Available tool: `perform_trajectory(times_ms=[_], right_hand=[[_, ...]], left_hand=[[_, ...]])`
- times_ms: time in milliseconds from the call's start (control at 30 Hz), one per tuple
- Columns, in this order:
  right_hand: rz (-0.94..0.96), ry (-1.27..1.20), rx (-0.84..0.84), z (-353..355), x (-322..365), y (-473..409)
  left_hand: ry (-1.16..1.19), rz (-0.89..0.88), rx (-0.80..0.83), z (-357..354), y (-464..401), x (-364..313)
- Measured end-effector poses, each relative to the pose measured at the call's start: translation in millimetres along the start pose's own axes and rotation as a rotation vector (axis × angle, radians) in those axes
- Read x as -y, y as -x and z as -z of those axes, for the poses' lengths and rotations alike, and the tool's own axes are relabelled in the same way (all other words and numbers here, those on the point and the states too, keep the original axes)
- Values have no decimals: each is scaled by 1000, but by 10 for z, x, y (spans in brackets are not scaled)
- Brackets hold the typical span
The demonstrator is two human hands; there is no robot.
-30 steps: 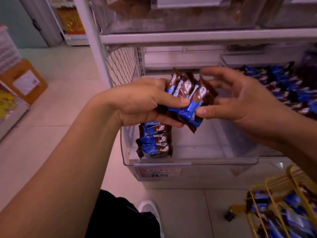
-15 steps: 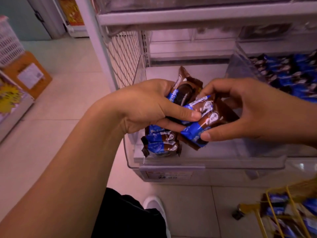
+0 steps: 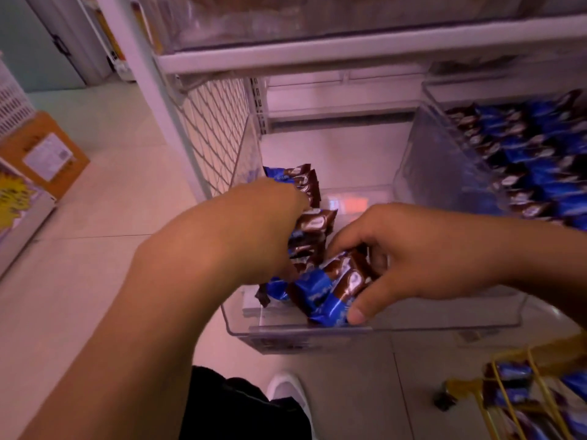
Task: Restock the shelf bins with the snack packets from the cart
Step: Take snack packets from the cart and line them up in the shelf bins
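Snack packets [image 3: 330, 290]: foil wrap, prob. light, soft, slippery; contents may crush. Location: front-left of clear shelf bin [image 3: 444, 322], more in cart [image 3: 521, 392]. Right hand [image 3: 422, 249]: fingers and thumb pinch a bunch at the packet bodies. Left hand [image 3: 254, 230]: fingers curled round a stack of packets. Rec.: hold across mid-body, not the end seams; light squeeze.

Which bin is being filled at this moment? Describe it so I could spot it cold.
Below the white shelf board, beside the wire mesh side panel, a clear plastic bin is pulled forward. Both hands reach into it, the right hand pinching a blue-and-brown packet. Unlike the packed neighbouring bin, it is mostly bare.
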State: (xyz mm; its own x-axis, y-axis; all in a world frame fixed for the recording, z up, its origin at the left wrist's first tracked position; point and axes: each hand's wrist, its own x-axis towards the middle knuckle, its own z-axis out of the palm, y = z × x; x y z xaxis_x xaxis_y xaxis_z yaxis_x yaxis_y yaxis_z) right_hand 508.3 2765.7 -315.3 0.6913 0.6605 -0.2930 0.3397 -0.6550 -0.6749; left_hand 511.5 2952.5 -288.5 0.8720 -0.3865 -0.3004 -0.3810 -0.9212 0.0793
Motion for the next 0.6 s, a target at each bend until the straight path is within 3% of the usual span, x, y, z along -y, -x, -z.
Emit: perform_trajectory(times_ms=[200, 400, 600], right_hand=[[-95, -203, 96, -237, -104, -91], [-273, -514, -31, -464, -125, -203], [-251, -572, -29, -434, -41, -249]], left_hand=[[-98, 35, 134, -93, -179, -39], [-81, 56, 182, -188, -296, -9], [-46, 99, 182, -157, -288, 74]])
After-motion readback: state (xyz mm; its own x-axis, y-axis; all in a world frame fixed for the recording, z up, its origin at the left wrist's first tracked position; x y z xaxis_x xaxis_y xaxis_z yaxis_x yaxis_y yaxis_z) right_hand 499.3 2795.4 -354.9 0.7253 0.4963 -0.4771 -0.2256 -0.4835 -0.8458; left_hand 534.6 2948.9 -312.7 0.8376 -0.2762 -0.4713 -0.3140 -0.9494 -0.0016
